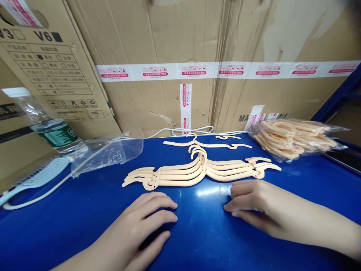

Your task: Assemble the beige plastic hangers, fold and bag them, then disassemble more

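A row of several peach plastic hangers [180, 177] lies overlapped on the blue tabletop, hooks pointing away from me. My left hand [146, 222] rests on the table just in front of the row's left half, fingers spread and holding nothing. In front of the right half is my right hand [259, 207], its fingers curled together and the thumb tip close to the index finger; no object shows in it. Both hands are apart from the hangers. Behind the row lies one more hanger [180, 143], with a small loose peach piece [228, 137] near its right arm.
A clear bag of peach hangers [293, 137] sits at the back right. On the left are a water bottle [53, 131], a pale hairbrush [42, 175], crumpled clear plastic [121, 150] and a white cable [50, 194]. Taped cardboard boxes [158, 37] wall off the back.
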Available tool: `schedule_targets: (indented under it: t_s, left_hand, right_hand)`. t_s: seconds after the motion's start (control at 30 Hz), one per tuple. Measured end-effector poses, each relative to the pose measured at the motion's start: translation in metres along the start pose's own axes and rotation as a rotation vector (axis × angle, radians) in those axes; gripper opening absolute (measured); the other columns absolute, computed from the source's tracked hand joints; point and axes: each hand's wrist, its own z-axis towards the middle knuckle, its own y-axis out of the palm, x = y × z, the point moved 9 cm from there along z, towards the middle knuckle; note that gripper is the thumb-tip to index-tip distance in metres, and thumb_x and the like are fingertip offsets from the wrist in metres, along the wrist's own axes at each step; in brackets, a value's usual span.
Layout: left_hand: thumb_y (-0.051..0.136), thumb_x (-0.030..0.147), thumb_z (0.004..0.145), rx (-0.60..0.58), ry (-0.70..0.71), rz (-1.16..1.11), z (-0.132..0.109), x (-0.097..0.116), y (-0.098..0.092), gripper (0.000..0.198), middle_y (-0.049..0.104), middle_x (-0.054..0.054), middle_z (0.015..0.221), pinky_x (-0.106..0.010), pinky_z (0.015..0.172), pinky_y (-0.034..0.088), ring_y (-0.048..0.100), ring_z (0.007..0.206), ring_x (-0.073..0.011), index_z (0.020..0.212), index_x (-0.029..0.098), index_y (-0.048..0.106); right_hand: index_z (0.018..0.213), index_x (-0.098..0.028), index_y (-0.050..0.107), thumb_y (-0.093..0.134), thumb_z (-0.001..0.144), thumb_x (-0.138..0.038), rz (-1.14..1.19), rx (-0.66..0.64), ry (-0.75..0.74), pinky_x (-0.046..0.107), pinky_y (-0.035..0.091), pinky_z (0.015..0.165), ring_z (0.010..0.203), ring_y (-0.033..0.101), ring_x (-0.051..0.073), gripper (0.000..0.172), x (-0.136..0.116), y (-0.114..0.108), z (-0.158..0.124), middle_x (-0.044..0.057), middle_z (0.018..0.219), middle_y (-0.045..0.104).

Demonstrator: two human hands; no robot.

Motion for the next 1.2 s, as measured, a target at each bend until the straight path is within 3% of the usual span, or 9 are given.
schedule_targets:
  t_s: [0.2,0.5,0.73,0.87,0.93,1.03,1.1,1.2]
  left_hand:
    - [0.052,0.014,0.088,0.067,-0.04,-0.052,-0.001,-0.003,-0.002,0.029,0.067,-0.006,0.116,-0.032,0.095,0.053,0.061,0.112,-0.0226,0.111,0.028,0.063]
    - [0.054,0.02,0.091,0.075,-0.029,0.012,-0.004,-0.001,0.002,0.025,0.067,-0.005,0.118,-0.031,0.097,0.052,0.06,0.112,-0.0219,0.113,0.028,0.064]
    - [0.06,0.031,0.09,-0.026,0.088,0.225,-0.007,0.007,0.005,0.03,0.067,-0.008,0.125,-0.035,0.097,0.053,0.061,0.115,-0.0262,0.119,0.024,0.063]
    - [0.062,0.033,0.089,-0.021,0.097,0.243,-0.007,0.007,0.002,0.034,0.065,-0.008,0.13,-0.039,0.099,0.053,0.06,0.119,-0.028,0.121,0.023,0.063]
    - [0.064,0.033,0.088,-0.025,0.096,0.227,-0.007,0.007,0.002,0.033,0.066,-0.007,0.128,-0.038,0.099,0.053,0.06,0.119,-0.0278,0.119,0.024,0.063]
    - [0.062,0.031,0.088,-0.014,0.087,0.208,-0.006,0.007,0.003,0.03,0.065,-0.007,0.129,-0.038,0.1,0.053,0.059,0.121,-0.0275,0.117,0.024,0.063]
    - [0.06,0.027,0.089,0.036,0.077,0.179,-0.006,0.008,0.0,0.028,0.065,-0.007,0.129,-0.038,0.101,0.051,0.058,0.122,-0.0264,0.116,0.024,0.062]
    - [0.058,0.018,0.087,0.13,0.048,0.103,-0.007,0.008,-0.006,0.018,0.068,-0.006,0.121,-0.034,0.1,0.051,0.061,0.116,-0.0226,0.104,0.024,0.061]
  right_hand:
    - [0.09,-0.019,0.072,0.047,0.097,-0.021,0.0,0.012,-0.006,0.025,0.044,0.062,0.07,0.059,0.016,0.026,-0.003,0.0,0.003,0.006,0.076,0.062]
    - [0.084,-0.019,0.068,0.048,0.095,-0.015,-0.041,-0.022,0.026,0.025,0.043,0.063,0.071,0.059,0.015,0.024,-0.001,0.005,0.003,0.004,0.077,0.06]
    - [0.082,-0.019,0.065,0.046,0.095,-0.014,-0.087,-0.037,0.021,0.026,0.04,0.062,0.07,0.057,0.015,0.024,-0.003,0.007,0.004,0.004,0.076,0.06]
    - [0.085,-0.018,0.065,0.044,0.096,-0.015,-0.131,-0.023,-0.028,0.026,0.038,0.061,0.069,0.056,0.015,0.024,-0.009,0.009,0.006,0.004,0.075,0.06]
    - [0.089,-0.017,0.067,0.044,0.096,-0.015,-0.173,0.048,-0.097,0.027,0.037,0.06,0.067,0.054,0.015,0.024,-0.012,0.002,0.007,0.004,0.073,0.06]
    - [0.091,-0.016,0.068,0.044,0.097,-0.017,-0.232,0.291,-0.161,0.027,0.038,0.062,0.067,0.054,0.015,0.024,-0.004,-0.027,0.006,0.005,0.072,0.06]
    - [0.093,-0.016,0.066,0.047,0.096,-0.019,-0.266,0.46,-0.101,0.026,0.041,0.063,0.068,0.055,0.015,0.02,0.016,-0.052,0.004,0.005,0.073,0.061]
    - [0.089,-0.016,0.062,0.053,0.092,-0.023,-0.349,0.597,0.057,0.025,0.043,0.063,0.068,0.056,0.015,0.011,0.053,-0.082,0.003,0.004,0.076,0.062]
